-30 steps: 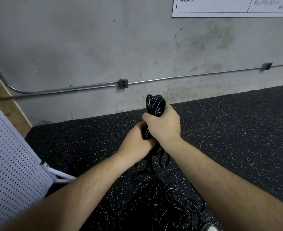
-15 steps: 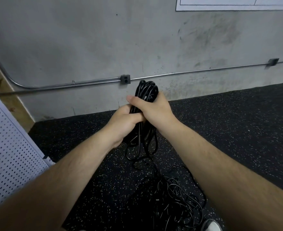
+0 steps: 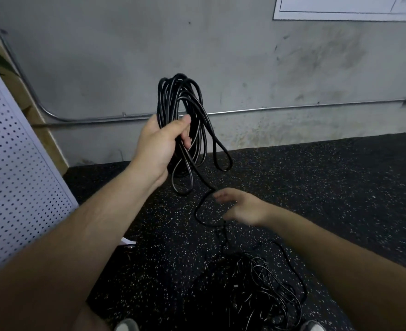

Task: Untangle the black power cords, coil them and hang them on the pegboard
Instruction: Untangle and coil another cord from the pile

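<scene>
My left hand [image 3: 160,145] is raised in front of the wall and grips a coil of black power cord [image 3: 180,96], whose loops hang below the fist. One strand [image 3: 203,180] runs down from the coil to a tangled pile of black cord [image 3: 256,290] on the floor by my feet. Lower down, my right hand [image 3: 242,209] is motion-blurred beside that strand, with its fingers loosely spread and nothing clearly held. The white pegboard [image 3: 18,163] leans at the left edge, with no cord on the part I can see.
The floor is black speckled rubber [image 3: 328,187], ending at a grey concrete wall with a metal conduit [image 3: 292,107]. A white poster [image 3: 340,8] hangs at top right. The pegboard's white foot [image 3: 128,241] sticks out on the floor. My shoes [image 3: 125,326] show at the bottom edge.
My right hand has let go of the coil and dropped down to the trailing strand. The left hand alone now holds the coil, which hangs looser and higher.
</scene>
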{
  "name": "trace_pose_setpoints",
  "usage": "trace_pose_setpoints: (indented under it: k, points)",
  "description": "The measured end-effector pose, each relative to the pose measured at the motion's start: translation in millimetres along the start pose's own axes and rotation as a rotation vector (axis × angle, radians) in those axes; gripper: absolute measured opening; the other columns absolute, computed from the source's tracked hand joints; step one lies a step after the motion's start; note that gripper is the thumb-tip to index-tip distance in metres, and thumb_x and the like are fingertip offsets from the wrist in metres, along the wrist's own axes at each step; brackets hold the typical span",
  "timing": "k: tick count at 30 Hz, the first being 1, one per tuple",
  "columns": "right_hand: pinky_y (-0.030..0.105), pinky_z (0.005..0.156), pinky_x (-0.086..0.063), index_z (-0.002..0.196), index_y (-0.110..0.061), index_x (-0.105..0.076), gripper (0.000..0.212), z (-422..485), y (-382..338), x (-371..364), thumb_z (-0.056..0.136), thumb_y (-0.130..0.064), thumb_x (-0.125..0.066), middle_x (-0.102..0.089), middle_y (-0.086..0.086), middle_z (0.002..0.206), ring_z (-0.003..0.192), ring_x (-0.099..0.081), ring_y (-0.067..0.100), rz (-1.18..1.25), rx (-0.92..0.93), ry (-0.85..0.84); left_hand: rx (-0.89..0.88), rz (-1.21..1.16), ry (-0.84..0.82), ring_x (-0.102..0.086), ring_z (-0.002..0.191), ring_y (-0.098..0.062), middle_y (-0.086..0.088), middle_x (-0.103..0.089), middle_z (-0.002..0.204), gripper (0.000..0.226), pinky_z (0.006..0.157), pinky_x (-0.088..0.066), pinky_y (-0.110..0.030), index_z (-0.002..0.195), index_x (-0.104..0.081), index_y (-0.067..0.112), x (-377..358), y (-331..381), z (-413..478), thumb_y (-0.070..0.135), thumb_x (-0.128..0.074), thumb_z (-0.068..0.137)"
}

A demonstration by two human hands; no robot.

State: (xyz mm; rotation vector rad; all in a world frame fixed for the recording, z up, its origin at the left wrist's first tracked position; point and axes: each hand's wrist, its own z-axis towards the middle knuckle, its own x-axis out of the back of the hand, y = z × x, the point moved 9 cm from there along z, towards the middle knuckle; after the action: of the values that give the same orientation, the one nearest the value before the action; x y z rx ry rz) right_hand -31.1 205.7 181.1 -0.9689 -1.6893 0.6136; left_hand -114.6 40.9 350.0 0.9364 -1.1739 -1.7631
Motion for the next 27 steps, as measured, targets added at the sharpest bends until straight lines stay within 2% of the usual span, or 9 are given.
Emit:
trace_pose_setpoints:
  k: [2,6,8,10,13,16,20,24,27]
  points:
    - [0.019,0.063,-0.052,0.138,-0.023,-0.055,0.044,7,-17,-22,0.097,-0.012,-0.067,-0.056,-0.011,0.131,0.096,-0.064,0.014,0.078,0.064,-0.031,-0.011,-0.022,0.031,-0.053,0.057,-0.013,0.006,-0.056,0.061,0.007,0.055,-0.047,-0.023,0.097,-0.058,0.012,9,5,-3,0.014,-0.064,0.098]
    - [0.019,0.064,-0.052,0.124,-0.002,-0.062,0.023,13,-39,-44,0.105,-0.013,-0.055,-0.065,-0.001,0.095,0.072,-0.063,0.000,0.113,0.128,-0.055,-0.035,-0.004,0.067,-0.053,0.057,-0.014,0.005,-0.056,0.062,0.007,0.054,-0.047,-0.023,0.097,-0.058,0.011,33,10,-7,0.013,-0.065,0.098]
    - [0.018,0.065,-0.053,0.123,0.000,-0.060,0.023,12,-46,-48,0.106,-0.014,-0.052,-0.068,0.004,0.102,0.073,-0.066,-0.003,0.074,0.166,-0.098,-0.047,0.028,0.099,-0.053,0.058,-0.014,0.004,-0.055,0.063,0.008,0.056,-0.047,-0.024,0.094,-0.057,0.013,49,12,-6,0.013,-0.064,0.098]
    - [0.025,0.069,-0.056,0.118,0.001,-0.056,0.020,10,-50,-42,0.108,-0.014,-0.048,-0.070,0.010,0.114,0.085,-0.070,0.008,0.086,0.217,-0.086,-0.056,0.062,0.126,-0.053,0.058,-0.014,0.004,-0.055,0.063,0.007,0.057,-0.048,-0.024,0.098,-0.057,0.012,65,13,-3,0.013,-0.064,0.098]
    - [0.031,0.068,-0.055,0.105,-0.005,-0.055,0.015,3,-55,-13,0.108,-0.016,-0.045,-0.072,0.014,0.109,0.086,-0.071,0.019,0.179,0.246,0.049,-0.084,0.151,0.181,-0.055,0.057,-0.012,0.005,-0.057,0.062,0.006,0.061,-0.049,-0.026,0.097,-0.058,0.016,86,13,1,0.014,-0.064,0.099]
    - [0.024,0.063,-0.049,0.103,-0.013,-0.059,0.016,-14,-68,27,0.108,-0.024,-0.048,-0.075,0.000,0.095,0.072,-0.067,0.011,0.173,0.279,0.255,-0.085,0.191,0.226,-0.058,0.057,-0.009,0.004,-0.058,0.064,0.008,0.060,-0.051,-0.024,0.094,-0.060,0.018,95,10,3,0.017,-0.065,0.099]
    - [0.021,0.061,-0.040,0.094,-0.023,-0.056,0.017,-36,-87,66,0.108,-0.030,-0.046,-0.062,-0.012,0.076,0.059,-0.049,-0.001,0.106,0.394,0.521,-0.027,0.165,0.284,-0.062,0.055,-0.004,0.002,-0.061,0.070,0.012,0.054,-0.051,-0.017,0.102,-0.061,0.012,95,-1,2,0.019,-0.069,0.097]
    - [0.033,0.059,-0.040,0.096,-0.033,-0.048,0.012,-55,-108,82,0.107,-0.036,-0.044,-0.052,-0.002,0.073,0.058,-0.042,0.009,-0.073,0.515,0.629,0.017,0.204,0.231,-0.058,0.055,-0.004,0.004,-0.059,0.068,0.010,0.058,-0.051,-0.019,0.097,-0.061,0.016,80,-14,3,0.021,-0.069,0.096]
    - [0.028,0.055,-0.037,0.102,-0.031,-0.050,0.011,-62,-115,88,0.107,-0.038,-0.043,-0.050,-0.010,0.070,0.054,-0.040,0.004,-0.105,0.520,0.675,0.027,0.247,0.157,-0.055,0.058,-0.008,0.006,-0.058,0.065,0.010,0.064,-0.049,-0.025,0.091,-0.062,0.019,64,-22,3,0.022,-0.069,0.097]
